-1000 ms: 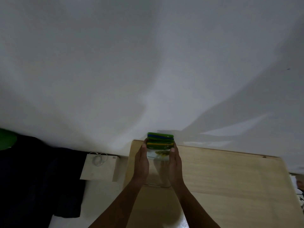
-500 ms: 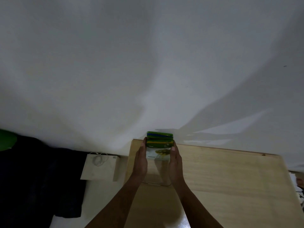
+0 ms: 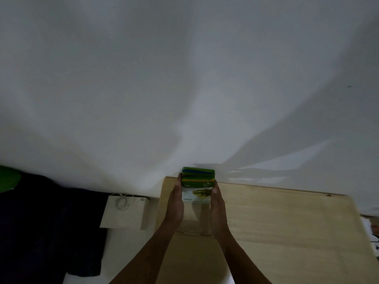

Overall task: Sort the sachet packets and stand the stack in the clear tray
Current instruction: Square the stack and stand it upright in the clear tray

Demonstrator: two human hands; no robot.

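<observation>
A stack of sachet packets (image 3: 197,188) with green, blue and yellow top edges stands upright near the far left corner of the wooden table (image 3: 276,228). My left hand (image 3: 175,203) presses flat against its left side and my right hand (image 3: 217,208) against its right side. The front packet is white with a green picture. The clear tray (image 3: 192,232) is barely visible as faint edges between my wrists; the stack seems to stand at its far end.
A white wall rises straight behind the table. Left of the table, lower down, a white paper bag (image 3: 125,212) stands on the floor beside dark cloth (image 3: 41,222). Some items lie past the table's right edge (image 3: 371,232).
The stack and both hands have stayed in place; the front packet's white face shows a little more. The view has shifted slightly.
</observation>
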